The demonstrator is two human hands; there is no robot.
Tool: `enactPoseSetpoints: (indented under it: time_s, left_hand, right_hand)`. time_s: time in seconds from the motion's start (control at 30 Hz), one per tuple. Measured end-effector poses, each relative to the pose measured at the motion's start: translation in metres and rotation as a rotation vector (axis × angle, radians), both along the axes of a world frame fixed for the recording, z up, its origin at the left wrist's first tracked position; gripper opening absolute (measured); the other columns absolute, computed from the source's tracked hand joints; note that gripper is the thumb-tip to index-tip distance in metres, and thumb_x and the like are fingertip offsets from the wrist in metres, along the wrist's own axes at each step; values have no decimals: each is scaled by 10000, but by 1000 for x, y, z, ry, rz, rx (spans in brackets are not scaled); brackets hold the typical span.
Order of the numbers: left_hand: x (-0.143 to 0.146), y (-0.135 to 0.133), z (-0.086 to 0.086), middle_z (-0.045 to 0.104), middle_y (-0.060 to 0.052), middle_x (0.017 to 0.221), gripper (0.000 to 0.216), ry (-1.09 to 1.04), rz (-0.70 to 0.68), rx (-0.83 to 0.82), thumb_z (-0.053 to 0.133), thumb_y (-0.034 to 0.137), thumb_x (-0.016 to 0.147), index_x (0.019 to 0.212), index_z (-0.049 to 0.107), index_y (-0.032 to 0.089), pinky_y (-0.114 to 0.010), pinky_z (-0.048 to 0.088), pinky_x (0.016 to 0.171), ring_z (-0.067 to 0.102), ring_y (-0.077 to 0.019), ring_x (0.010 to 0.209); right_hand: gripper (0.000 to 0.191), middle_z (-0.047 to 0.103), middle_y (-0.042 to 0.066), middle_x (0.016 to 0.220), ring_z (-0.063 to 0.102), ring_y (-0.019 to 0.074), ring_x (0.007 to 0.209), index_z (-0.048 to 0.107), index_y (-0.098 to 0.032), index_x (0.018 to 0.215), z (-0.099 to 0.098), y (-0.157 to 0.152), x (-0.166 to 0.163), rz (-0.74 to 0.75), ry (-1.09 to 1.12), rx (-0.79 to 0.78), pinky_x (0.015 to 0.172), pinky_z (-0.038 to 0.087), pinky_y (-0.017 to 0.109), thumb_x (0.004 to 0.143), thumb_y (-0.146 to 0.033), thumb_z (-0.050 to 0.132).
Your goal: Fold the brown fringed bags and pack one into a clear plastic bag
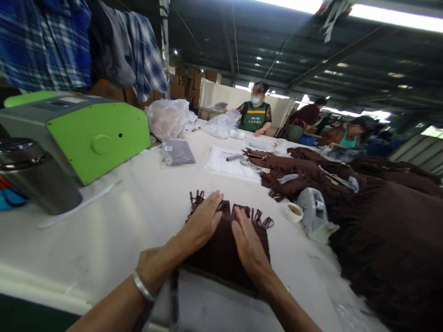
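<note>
Left hand [204,220] and right hand [247,244] flat, fingers outstretched (holding nothing), on folded brown fringed cloth [221,251]

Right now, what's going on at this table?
A person presses both flat hands, left hand and right hand, onto a folded brown fringed garment lying on a white table. A pile of the same brown fabric sits to the right, beside a tape dispenser. A green machine stands at the left. Other people sit at the table's far end.
</note>
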State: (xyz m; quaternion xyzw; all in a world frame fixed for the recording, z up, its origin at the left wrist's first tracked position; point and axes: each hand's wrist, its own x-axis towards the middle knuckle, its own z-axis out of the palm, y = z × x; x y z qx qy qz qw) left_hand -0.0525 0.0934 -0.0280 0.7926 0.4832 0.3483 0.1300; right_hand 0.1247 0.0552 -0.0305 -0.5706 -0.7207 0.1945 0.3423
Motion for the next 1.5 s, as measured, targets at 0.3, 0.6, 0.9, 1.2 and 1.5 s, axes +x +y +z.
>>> enactPoseSetpoints:
  time_s: [0.3,0.6,0.9,1.2,1.5]
  left_hand:
    - [-30,-23,-41,335,-172,1524,669,515,20,-12,375,557,973,1470,326,112,-503,165,1182,239,-267,1442]
    - [44,-48,-31,200,-193,1570,792,355,-164,-135,292,641,957,1506,207,77,-479,139,1195,92,-271,1471]
    - [-4,-39,11,515,-60,1400,396,156,15,-126,512,233,938,1332,479,246,-447,275,1149,433,-213,1319]
    - [-52,0,-9,634,-43,1037,151,295,266,-213,540,207,889,1026,603,209,-298,481,873,605,-198,985]
    - [-28,18,0,665,-106,1074,253,396,216,-245,391,89,913,1059,576,183,-372,506,862,633,-243,1016]
  right_hand:
    - [651,370,166,1504,245,282,1434,407,-24,1423,-46,-1,17,-77,-349,29,1179,141,527,964,-468,283]
    - [531,430,147,1474,317,294,1404,485,-135,1391,-98,4,70,77,-554,344,1114,287,580,986,-405,272]
    - [649,407,145,1492,345,306,1390,176,-143,1527,-65,4,69,74,-536,462,1070,370,594,971,-406,383]
    - [531,437,65,1471,392,270,1367,434,-159,1426,-18,7,-4,443,-643,525,1084,416,482,952,-396,470]
    - [570,460,68,1450,419,267,1348,491,-187,1386,-43,5,-1,506,-608,301,1114,377,456,897,-471,562]
